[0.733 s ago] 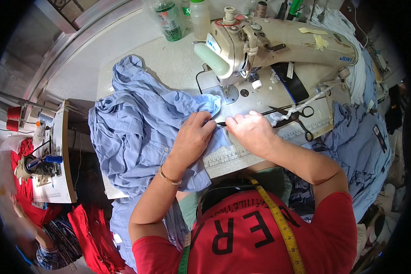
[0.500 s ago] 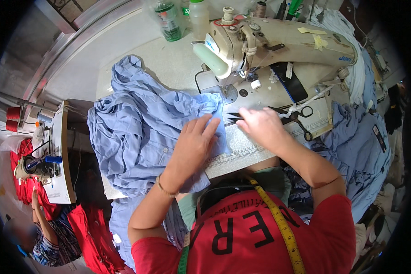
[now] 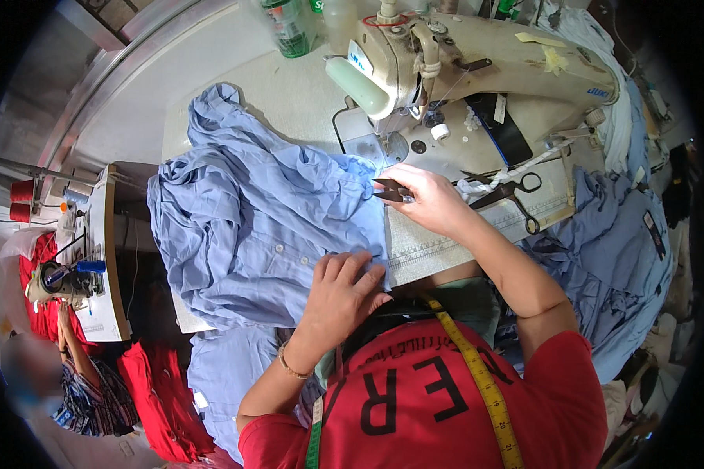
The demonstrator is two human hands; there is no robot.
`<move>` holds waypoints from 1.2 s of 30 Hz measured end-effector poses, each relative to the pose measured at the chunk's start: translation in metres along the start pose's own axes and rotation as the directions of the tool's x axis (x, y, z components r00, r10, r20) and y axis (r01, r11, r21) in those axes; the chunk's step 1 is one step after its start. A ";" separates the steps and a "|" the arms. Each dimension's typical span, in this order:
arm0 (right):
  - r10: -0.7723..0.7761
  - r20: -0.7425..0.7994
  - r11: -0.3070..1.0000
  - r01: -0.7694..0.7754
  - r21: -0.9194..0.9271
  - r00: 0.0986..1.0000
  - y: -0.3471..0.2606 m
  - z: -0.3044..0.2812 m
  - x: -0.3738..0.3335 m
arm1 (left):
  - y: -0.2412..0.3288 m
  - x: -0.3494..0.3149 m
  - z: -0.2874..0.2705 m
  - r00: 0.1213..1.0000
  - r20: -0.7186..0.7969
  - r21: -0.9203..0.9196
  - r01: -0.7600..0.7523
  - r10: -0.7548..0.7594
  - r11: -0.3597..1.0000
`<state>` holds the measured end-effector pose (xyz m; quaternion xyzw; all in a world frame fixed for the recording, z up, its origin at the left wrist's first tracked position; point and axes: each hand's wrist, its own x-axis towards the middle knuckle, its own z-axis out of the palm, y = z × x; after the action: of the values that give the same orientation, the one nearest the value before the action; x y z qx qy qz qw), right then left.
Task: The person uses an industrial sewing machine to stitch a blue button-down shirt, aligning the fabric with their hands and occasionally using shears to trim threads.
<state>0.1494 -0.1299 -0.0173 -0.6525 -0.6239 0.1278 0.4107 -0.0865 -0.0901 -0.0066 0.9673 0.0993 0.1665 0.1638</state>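
Observation:
A light blue buttoned shirt (image 3: 242, 203) lies rumpled across the left of the sewing table, its right edge close under the sewing machine's needle area. At the table's front edge my left hand (image 3: 340, 293) is closed on the shirt's near edge, fingers on top and thumb toward me. My right hand (image 3: 426, 195) holds small dark thread snips (image 3: 391, 191), their blades pointing left over the shirt's right edge. Behind that hand, large black scissors (image 3: 512, 191) lie on the table, apart from it.
The sewing machine (image 3: 508, 59) spans the back right. A dark phone (image 3: 499, 129) and small white bobbin (image 3: 440, 132) lie beneath its arm. A green bottle (image 3: 289, 35) stands behind. More blue garments (image 3: 602, 250) are heaped right. At far left, another person works with red cloth.
My left hand has moved toward me, and the shirt's near right corner has come with it. My right hand has shifted left and slightly away, bringing the snips to the shirt's edge.

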 end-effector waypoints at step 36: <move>0.080 0.195 0.966 -0.027 -0.256 0.978 -0.020 -0.030 -0.025 | 0.008 0.014 0.025 0.991 -0.101 -0.043 0.087 -0.091 0.995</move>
<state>0.1506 -0.1660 0.0069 -0.6995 -0.6559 0.1247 0.2547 -0.0636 -0.1008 -0.0225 0.9486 0.1473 0.2107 0.1845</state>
